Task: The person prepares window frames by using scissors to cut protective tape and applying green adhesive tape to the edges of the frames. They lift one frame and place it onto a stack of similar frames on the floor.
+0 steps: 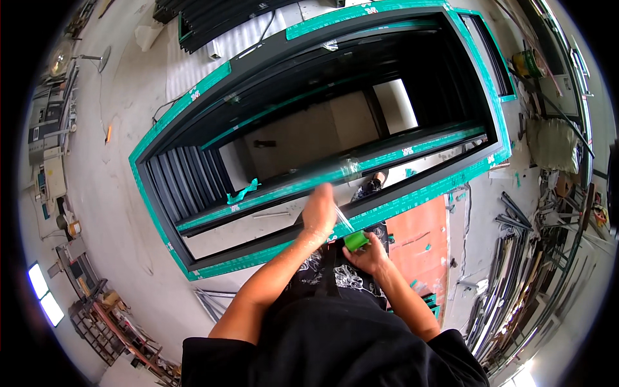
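In front of me is a large dark grey window or door frame (216, 263), its faces covered with green protective film. A crossbar (387, 155) runs through it, with a band of clear tape (350, 169) around its middle. My left hand (319, 211) is closed at the crossbar's near side, its fingertips partly blurred. From it a strip of clear tape (343, 218) stretches down toward a green roll of tape (355, 242). My right hand (369, 256) grips that roll near the frame's front rail. A torn piece of green film (243, 191) hangs on the crossbar's left part.
Dark profiles (213, 19) lie stacked at the far side. On the right are an orange-red sheet (422, 242) on the floor and a heap of long metal profiles (503, 290). A floor fan (103, 59) stands at the far left. More frames show inside and below the large frame.
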A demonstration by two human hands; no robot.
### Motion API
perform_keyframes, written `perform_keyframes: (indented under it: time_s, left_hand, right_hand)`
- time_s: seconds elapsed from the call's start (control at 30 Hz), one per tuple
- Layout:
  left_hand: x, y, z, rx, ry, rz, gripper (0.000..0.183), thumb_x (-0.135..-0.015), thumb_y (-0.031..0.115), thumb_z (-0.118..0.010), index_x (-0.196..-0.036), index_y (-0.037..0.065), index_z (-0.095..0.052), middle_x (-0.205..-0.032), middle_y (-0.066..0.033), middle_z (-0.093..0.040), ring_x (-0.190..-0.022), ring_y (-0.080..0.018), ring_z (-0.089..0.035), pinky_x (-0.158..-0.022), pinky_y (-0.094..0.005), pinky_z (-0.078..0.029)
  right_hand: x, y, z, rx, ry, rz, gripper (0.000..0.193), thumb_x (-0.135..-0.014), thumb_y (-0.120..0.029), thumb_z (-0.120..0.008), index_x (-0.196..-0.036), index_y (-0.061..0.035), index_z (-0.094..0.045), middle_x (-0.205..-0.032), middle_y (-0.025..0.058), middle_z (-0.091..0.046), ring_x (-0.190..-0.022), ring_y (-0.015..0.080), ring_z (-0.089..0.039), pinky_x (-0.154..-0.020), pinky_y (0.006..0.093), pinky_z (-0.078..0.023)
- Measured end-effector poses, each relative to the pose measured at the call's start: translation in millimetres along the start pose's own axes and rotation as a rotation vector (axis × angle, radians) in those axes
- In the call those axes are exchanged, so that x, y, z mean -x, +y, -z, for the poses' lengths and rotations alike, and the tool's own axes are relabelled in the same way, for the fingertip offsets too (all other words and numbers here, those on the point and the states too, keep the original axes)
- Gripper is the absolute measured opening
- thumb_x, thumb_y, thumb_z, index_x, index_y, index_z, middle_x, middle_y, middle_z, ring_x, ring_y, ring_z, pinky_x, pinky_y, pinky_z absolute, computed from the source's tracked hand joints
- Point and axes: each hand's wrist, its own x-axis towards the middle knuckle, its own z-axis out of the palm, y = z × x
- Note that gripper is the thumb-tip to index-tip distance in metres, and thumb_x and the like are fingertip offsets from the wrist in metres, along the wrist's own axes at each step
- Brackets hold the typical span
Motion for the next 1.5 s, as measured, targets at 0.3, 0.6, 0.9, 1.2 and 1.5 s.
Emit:
perform_keyframes:
  time_s: [0.3,0.6,0.9,1.2,1.5]
  left_hand:
    - [-2,-55,-24,-0.029,-0.302,0.214,0.012,-0.084,0.013,-0.05,-0.09,0.003,-0.047,-0.079,-0.0185,-0.059,-0.078,-0.0408,-0.059,-0.066,-0.0489,-0.046]
    - [0,-45,-16,0.026,-0.277,-0.05,0.049,-0.077,0.025,-0.071,-0.117,0.004,-0.051,-0.109,-0.0154,-0.058,-0.105,-0.0328,-0.055,-0.088,-0.0393,-0.044]
    - [-3,-59,-26,0.291,-0.377,0.088,0.055,-0.077,0.033,-0.072,-0.117,0.003,-0.05,-0.109,-0.0178,-0.059,-0.103,-0.0347,-0.057,-0.085,-0.0403,-0.046]
    - [3,-60,-14,0.073,-0.454,0.221,0.059,-0.082,0.043,-0.065,-0.118,0.001,-0.045,-0.113,-0.0231,-0.056,-0.107,-0.0371,-0.054,-0.087,-0.042,-0.045]
    - [5,-53,29,0.741,-0.331,0.3,0.035,-0.087,0.028,-0.066,-0.108,0.002,-0.058,-0.096,-0.0029,-0.062,-0.087,-0.0085,-0.054,-0.076,-0.0266,-0.046]
  right_hand:
    - [-25,7,1,-0.171,-0.024,-0.115,0.032,-0.091,-0.028,-0.049,-0.107,-0.0009,-0.05,-0.113,0.0149,-0.053,-0.107,0.0295,-0.051,-0.091,0.0463,-0.048]
    - [-141,-34,-44,0.24,-0.578,0.18,0.03,-0.079,-0.012,-0.07,-0.106,-0.0105,-0.058,-0.09,0.0073,-0.064,-0.073,0.0198,-0.064,-0.062,0.0306,-0.055]
    - [-118,-24,-62,0.399,-0.568,0.423,0.022,-0.086,-0.023,-0.067,-0.102,-0.0119,-0.058,-0.09,-0.0007,-0.06,-0.079,0.0096,-0.06,-0.063,0.0237,-0.049]
    - [69,22,-40,1.82,-0.329,1.382,0.015,-0.081,-0.012,-0.061,-0.09,-0.0021,-0.065,-0.087,0.0097,-0.067,-0.08,0.025,-0.064,-0.075,0.0336,-0.051]
    - [35,5,-75,2.266,-0.354,1.883,0.041,-0.083,-0.017,-0.051,-0.121,-0.0027,-0.055,-0.125,0.0089,-0.055,-0.122,0.0228,-0.047,-0.109,0.04,-0.029]
